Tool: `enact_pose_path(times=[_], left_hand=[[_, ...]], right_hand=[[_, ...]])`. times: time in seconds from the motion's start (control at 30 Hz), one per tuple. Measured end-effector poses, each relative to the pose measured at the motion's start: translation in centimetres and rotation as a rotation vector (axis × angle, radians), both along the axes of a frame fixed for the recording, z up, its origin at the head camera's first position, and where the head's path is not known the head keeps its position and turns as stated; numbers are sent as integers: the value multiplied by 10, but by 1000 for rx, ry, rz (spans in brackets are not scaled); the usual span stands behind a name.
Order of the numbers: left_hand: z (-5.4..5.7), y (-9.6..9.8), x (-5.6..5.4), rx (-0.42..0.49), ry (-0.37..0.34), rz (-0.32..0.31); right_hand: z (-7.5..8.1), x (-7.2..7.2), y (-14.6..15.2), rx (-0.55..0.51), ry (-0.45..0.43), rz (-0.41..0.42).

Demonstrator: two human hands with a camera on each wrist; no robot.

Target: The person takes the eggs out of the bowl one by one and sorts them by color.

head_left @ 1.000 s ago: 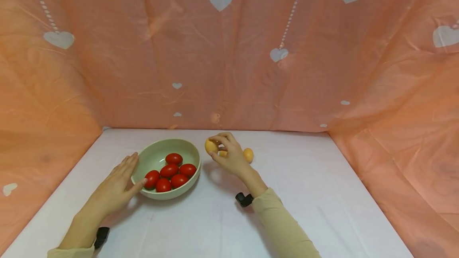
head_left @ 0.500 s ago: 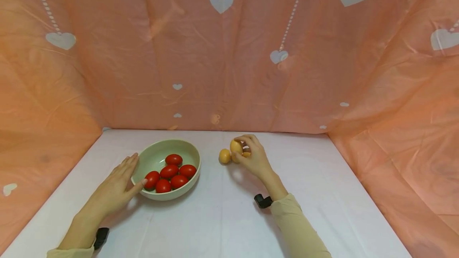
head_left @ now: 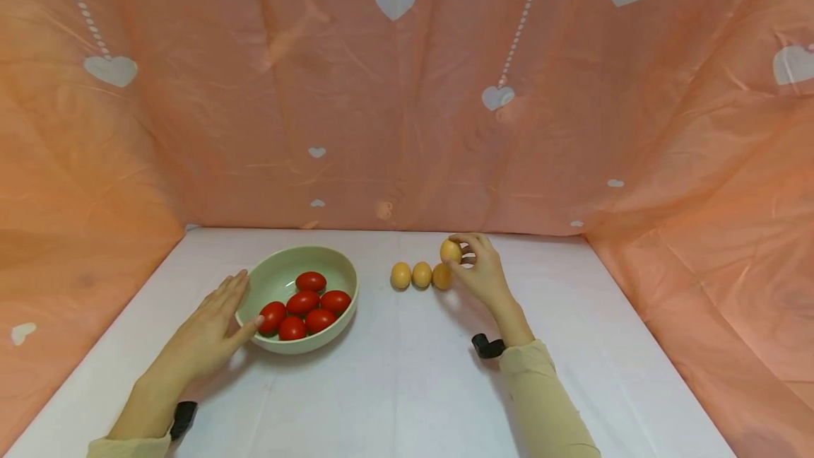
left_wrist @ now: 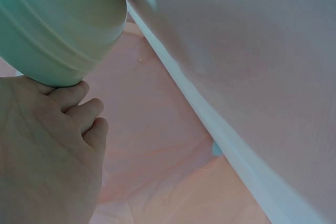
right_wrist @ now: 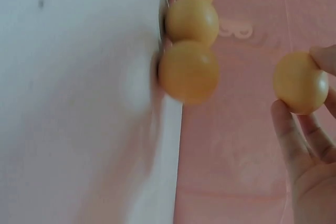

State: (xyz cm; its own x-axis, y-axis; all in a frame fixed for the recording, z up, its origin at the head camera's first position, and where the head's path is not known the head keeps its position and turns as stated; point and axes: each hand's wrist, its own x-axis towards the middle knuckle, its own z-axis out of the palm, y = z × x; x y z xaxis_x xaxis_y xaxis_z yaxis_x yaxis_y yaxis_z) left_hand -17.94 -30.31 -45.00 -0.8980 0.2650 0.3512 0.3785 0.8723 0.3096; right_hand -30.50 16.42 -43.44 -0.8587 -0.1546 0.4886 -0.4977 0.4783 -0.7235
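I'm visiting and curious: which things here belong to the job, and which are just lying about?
Likely part of the job:
Yellow egg-shaped piece, pinched by the right fingers
Three matching yellow pieces in a row
Pale green bowl, touched by the left fingers
Six red egg-shaped pieces inside it

Apparently just around:
Heart-print backdrop
Black wrist cameras

Soft, even light in the head view, faint shadows; dimmer, hazier wrist views

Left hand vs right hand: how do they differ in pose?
The left hand rests against the green bowl; the right hand pinches a yellow egg-shaped piece. The left hand's fingers are fairly straight, the right hand's curled. Both are bare, with beige sleeves.
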Motion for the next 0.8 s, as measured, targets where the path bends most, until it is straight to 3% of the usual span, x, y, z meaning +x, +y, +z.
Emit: enact_pose_path(times=[0.37, 0.8], left_hand=[[0, 0, 0, -5, 4, 1], [-1, -1, -1, -5, 7, 0]], right_hand=[[-9, -7, 26, 108, -128, -84], [-17, -8, 31, 222, -274, -77]])
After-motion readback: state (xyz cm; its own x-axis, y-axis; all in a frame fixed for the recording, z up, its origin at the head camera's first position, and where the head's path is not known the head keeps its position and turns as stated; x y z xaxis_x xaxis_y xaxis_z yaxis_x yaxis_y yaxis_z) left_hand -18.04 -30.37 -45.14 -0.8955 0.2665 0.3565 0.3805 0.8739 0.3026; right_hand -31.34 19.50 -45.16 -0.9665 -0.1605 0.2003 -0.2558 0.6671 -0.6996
